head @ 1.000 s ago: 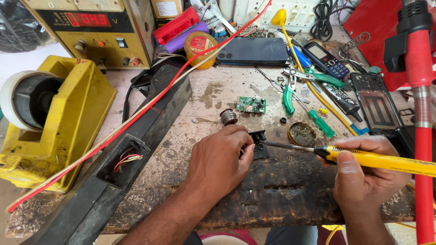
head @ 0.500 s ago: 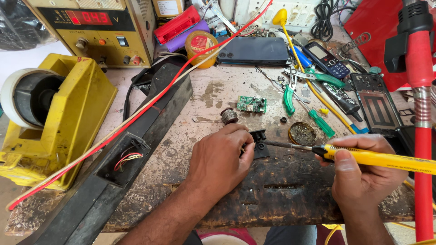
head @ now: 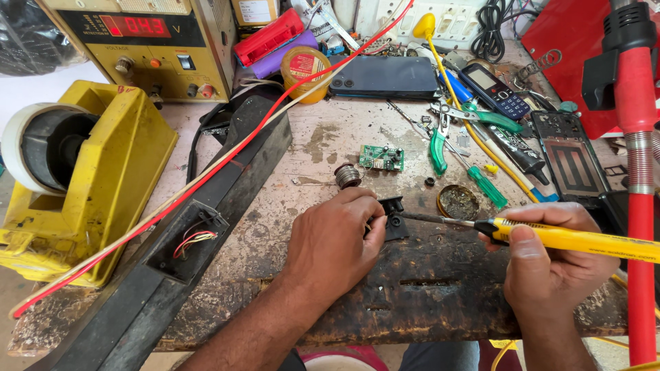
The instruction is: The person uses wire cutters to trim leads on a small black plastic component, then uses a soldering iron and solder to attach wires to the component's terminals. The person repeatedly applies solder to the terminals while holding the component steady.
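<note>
While the left hand (head: pixel 333 244) pinches the black part (head: pixel 393 218) down on the bench (head: pixel 426 288), nothing has shifted over the last second: the right hand (head: pixel 550 264), closed around the yellow iron (head: pixel 577 239), keeps its tip on the part, so the joint looks mid-solder.

I am looking down into an electronics repair workshop: a scarred wooden workbench (head: pixel 440 323) is carrying a yellow bench power supply with red digits (head: pixel 148 41), a small green circuit board (head: pixel 381 158), green-handled pliers (head: pixel 440 148) and dismantled mobile phones (head: pixel 491 89).
</note>
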